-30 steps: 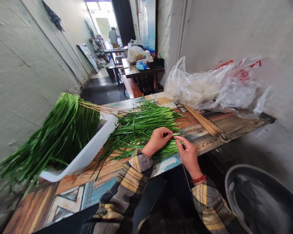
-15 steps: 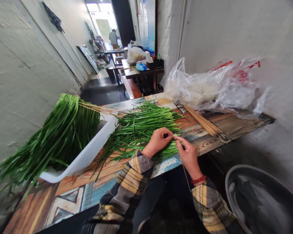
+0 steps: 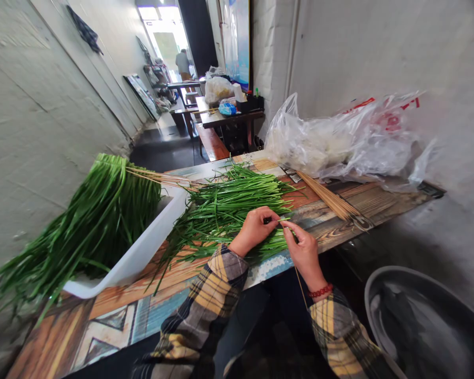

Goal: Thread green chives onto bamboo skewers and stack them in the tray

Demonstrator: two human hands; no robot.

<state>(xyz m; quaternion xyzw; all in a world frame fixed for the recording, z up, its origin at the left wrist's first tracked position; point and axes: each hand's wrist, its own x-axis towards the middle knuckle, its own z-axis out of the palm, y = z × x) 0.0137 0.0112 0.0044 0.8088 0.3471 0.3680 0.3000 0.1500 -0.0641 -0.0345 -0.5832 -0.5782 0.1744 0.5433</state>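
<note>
1. Your left hand (image 3: 256, 228) pinched a green stem (image 3: 285, 219) between thumb and fingertips, above the loose greens (image 3: 243, 197) on the table (image 3: 272, 267).
2. Your right hand (image 3: 305, 255) gripped a thin stick (image 3: 300, 287), which slanted down past the wrist; its upper end stood at the stem, contact unclear.
3. Over the last second, both hands kept nearly the same pose; any fingertip change was too small to tell.
4. The work therefore appeared to remain at one fine-positioning step.
</note>
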